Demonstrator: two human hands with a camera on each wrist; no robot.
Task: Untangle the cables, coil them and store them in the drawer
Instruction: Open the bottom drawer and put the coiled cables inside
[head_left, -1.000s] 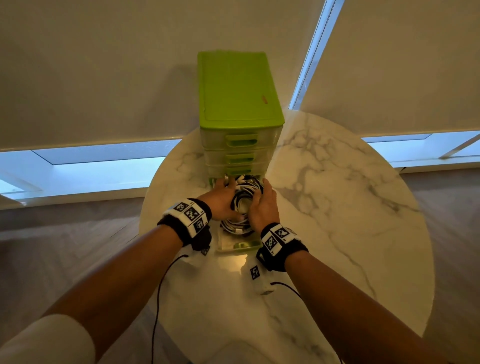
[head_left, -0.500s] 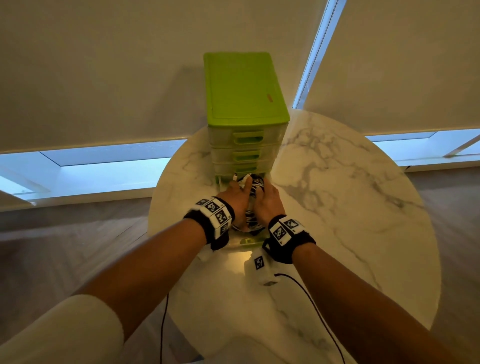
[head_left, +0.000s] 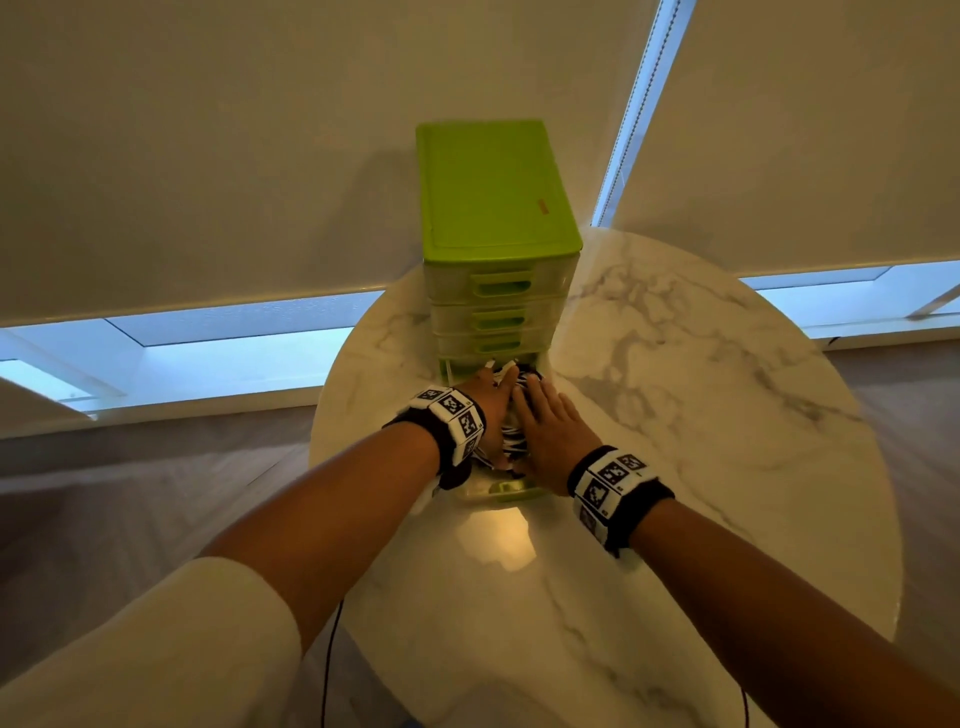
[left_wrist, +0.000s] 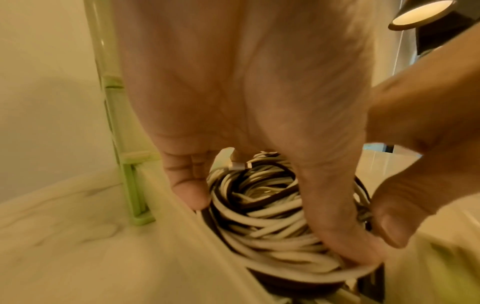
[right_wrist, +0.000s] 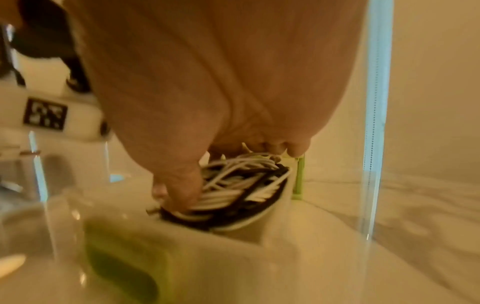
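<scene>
A coil of black and white cables (left_wrist: 262, 218) lies in the pulled-out bottom drawer (head_left: 501, 489) of a green drawer unit (head_left: 493, 208). My left hand (head_left: 493, 400) holds the coil's left side, with its thumb (left_wrist: 327, 205) pressed across the loops. On the right side my right hand (head_left: 540, 415) holds the same coil (right_wrist: 241, 189), thumb (right_wrist: 179, 191) at the near edge and fingertips (right_wrist: 275, 147) at the far edge. White plug ends (head_left: 488, 365) stick out by the unit's frame. In the head view my hands hide most of the coil.
The drawer unit stands at the back of a round marble table (head_left: 701, 415), with three shut drawers (head_left: 498, 317) above the pulled-out one. Window blinds (head_left: 208, 156) hang behind it. Thin black wires (head_left: 327, 665) trail from my wristbands.
Both hands have pushed the coil lower and further back into the drawer, towards the unit. My hands now sit closer together over it.
</scene>
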